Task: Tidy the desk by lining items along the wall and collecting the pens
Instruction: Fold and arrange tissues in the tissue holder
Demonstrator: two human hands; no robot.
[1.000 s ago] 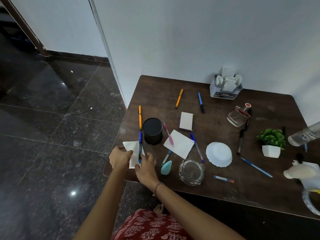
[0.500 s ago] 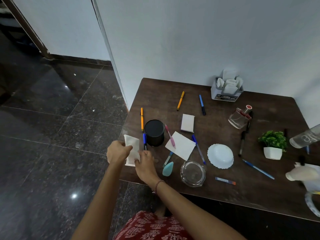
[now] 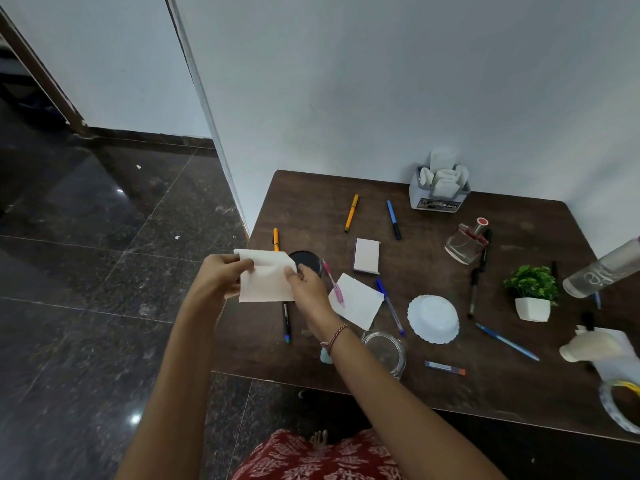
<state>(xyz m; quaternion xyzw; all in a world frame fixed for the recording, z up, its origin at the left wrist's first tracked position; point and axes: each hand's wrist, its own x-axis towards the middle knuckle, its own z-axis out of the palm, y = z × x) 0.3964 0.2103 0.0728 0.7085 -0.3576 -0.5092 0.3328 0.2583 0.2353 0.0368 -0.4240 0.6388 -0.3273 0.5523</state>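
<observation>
napkin (image 3: 265,282) of white paper is held above the desk (image 3: 519,393) at its nine o'clock edge; left hand (image 3: 216,278) pinches the napkin's nine o'clock side, right hand (image 3: 308,285) its three o'clock side.

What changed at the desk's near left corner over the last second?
The left hand and right hand took hold of the white napkin and lifted it off the desk; it is now held up between them, in front of the black cup. The dark pen that lay across it now rests on bare wood. Everything else stayed put.
</observation>
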